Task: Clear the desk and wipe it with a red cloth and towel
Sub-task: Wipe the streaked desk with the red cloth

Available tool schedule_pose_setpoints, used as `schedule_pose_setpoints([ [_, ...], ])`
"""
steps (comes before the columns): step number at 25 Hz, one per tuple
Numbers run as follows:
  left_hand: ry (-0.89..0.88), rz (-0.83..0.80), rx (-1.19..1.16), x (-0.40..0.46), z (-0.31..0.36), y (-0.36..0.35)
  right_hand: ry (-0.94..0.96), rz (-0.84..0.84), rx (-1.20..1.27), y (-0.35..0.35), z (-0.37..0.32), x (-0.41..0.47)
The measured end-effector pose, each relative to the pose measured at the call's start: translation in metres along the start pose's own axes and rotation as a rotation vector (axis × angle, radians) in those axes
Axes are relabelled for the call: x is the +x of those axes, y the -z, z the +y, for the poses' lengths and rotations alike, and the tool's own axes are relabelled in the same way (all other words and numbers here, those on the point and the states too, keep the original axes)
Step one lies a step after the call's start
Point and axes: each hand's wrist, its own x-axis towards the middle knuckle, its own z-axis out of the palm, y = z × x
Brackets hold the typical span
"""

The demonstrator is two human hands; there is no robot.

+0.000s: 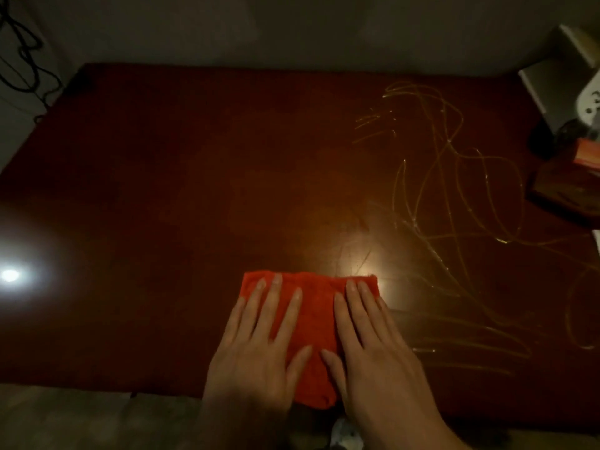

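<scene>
Dim room, pale wall behind; dark red-brown desk point(181, 177) fills the view, a lamp glare at its left edge. Item: red cloth point(313, 323), folded, lying flat at the near edge of the desk, long axis running left to right across the front. Left hand point(259, 355): palm down on the cloth's left half, fingers straight and spread, pointing away from the body; pressing, gripping nothing. Right hand point(373, 355): palm down on the right half, fingers straight and close together, its outer edge reaching past the cloth's right side; likewise pressing flat, nothing pinched. Thumbs nearly meet over the cloth's middle. Glistening streaks point(454, 196) loop over the right part of the desk, ahead of and to the right of the cloth; the right hand lies nearer them. Judgement: wiping is under way, and the next stroke calls for pushing the cloth forward and rightward. Boxes and a stand point(565, 131), indistinct, at the far right edge. No towel visible.
</scene>
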Motion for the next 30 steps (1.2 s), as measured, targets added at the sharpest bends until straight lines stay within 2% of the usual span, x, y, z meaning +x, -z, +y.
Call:
schedule_pose_setpoints([
  [2, -0.02, -0.028, 0.011, -0.006, -0.007, -0.001, -0.022, -0.046, -0.008, 0.002, -0.003, -0.005],
  [5, -0.023, 0.028, 0.067, 0.034, -0.025, 0.009, -0.038, 0.014, -0.035, 0.013, -0.001, 0.034],
  [8, 0.044, -0.026, 0.049, 0.065, -0.035, 0.016, -0.043, 0.038, -0.046, 0.015, 0.004, 0.07],
  [16, -0.034, -0.006, -0.025, -0.058, 0.003, -0.008, -0.115, -0.112, 0.051, -0.002, -0.036, -0.057],
  [18, -0.038, -0.003, -0.021, -0.059, 0.003, -0.01, -0.158, -0.118, 0.043, 0.001, -0.037, -0.056],
  [21, -0.007, 0.031, 0.023, -0.022, 0.0, 0.001, -0.154, -0.011, 0.053, 0.006, -0.025, -0.024],
  [24, 0.022, -0.007, -0.007, 0.01, 0.006, 0.009, -0.173, 0.034, 0.036, 0.011, -0.014, 0.003],
  [30, 0.015, 0.016, -0.06, -0.056, 0.038, -0.014, -0.184, -0.051, 0.024, -0.003, -0.019, -0.07],
])
